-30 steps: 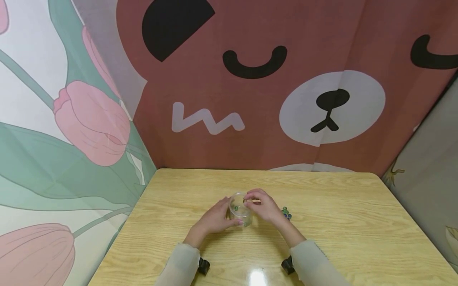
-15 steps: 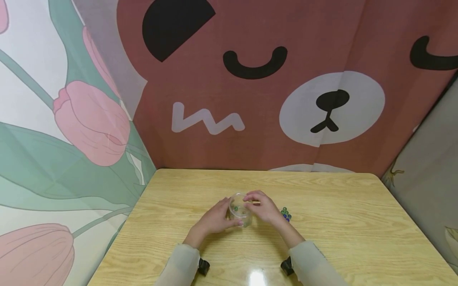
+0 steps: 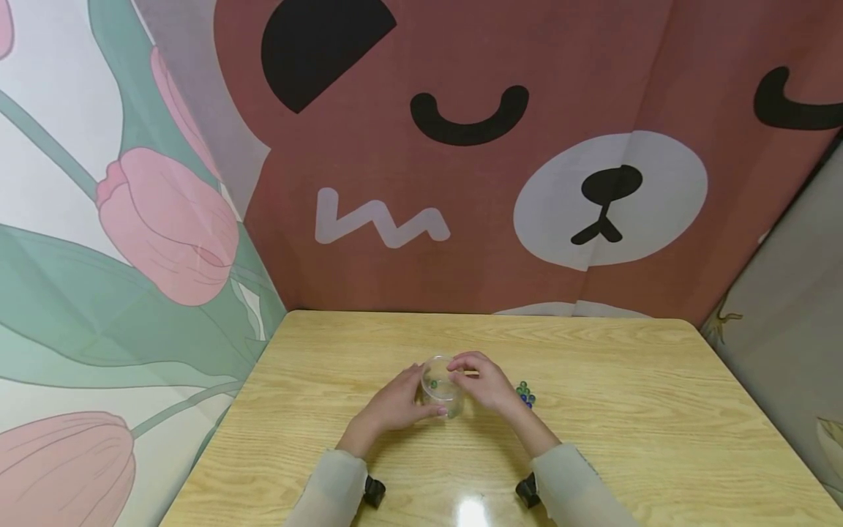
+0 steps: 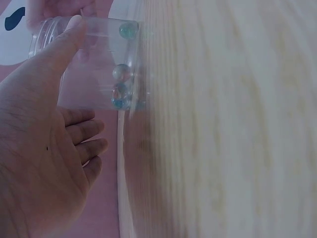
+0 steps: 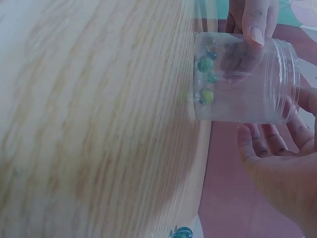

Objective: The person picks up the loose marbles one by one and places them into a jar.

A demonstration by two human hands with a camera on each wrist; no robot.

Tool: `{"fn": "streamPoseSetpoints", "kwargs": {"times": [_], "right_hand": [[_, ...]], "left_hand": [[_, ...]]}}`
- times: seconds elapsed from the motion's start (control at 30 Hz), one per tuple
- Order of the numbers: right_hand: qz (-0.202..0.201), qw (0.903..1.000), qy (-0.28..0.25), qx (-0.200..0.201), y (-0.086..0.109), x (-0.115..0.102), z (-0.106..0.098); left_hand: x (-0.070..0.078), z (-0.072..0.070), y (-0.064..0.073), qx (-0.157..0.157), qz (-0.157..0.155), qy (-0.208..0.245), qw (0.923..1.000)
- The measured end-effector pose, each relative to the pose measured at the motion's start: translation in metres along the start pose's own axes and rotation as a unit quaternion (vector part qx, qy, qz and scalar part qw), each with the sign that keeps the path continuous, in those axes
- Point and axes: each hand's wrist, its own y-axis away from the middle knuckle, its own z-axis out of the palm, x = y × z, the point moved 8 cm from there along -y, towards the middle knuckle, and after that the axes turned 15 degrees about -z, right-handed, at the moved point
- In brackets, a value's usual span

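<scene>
I have the left hand (image 3: 394, 402) gripping the jar (image 5: 233, 106) on the bench (image 3: 626, 417); right hand (image 3: 486, 382) at its top, can't tell if pinching. Likely filling step; next calls for marbles (image 3: 525, 395) right of the jar.

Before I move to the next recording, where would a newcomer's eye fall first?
Probably on the huge reddish-brown bear face printed behind the table. Next comes the clear jar between the hands: the left hand grips its side, the right hand is at its rim, and marbles lie inside. Beside the right wrist sits a green-and-blue marble cluster.
</scene>
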Motion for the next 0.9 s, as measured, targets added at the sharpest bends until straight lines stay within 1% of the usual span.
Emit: {"fn": "streamPoseSetpoints", "kwargs": {"times": [0.3,0.47,0.57,0.77,0.9], "right_hand": [[-0.003,1.0,0.003,0.005,0.0,-0.001,-0.002],[-0.001,1.0,0.005,0.003,0.001,-0.002,-0.007],[0.007,1.0,0.004,0.002,0.003,0.0,-0.012],[0.009,0.9999,0.0,0.009,0.007,0.005,-0.027],[0.016,0.9998,0.009,0.009,0.011,0.008,-0.038]], "left_hand": [[-0.001,0.001,-0.001,0.0,0.003,-0.003,1.0],[-0.001,0.0,-0.001,-0.002,0.005,-0.003,1.0],[0.0,-0.001,0.0,-0.003,0.006,0.001,1.0],[0.001,-0.002,0.001,-0.003,0.006,0.008,0.9999],[0.0,-0.001,0.001,-0.003,0.004,0.003,1.0]]}}
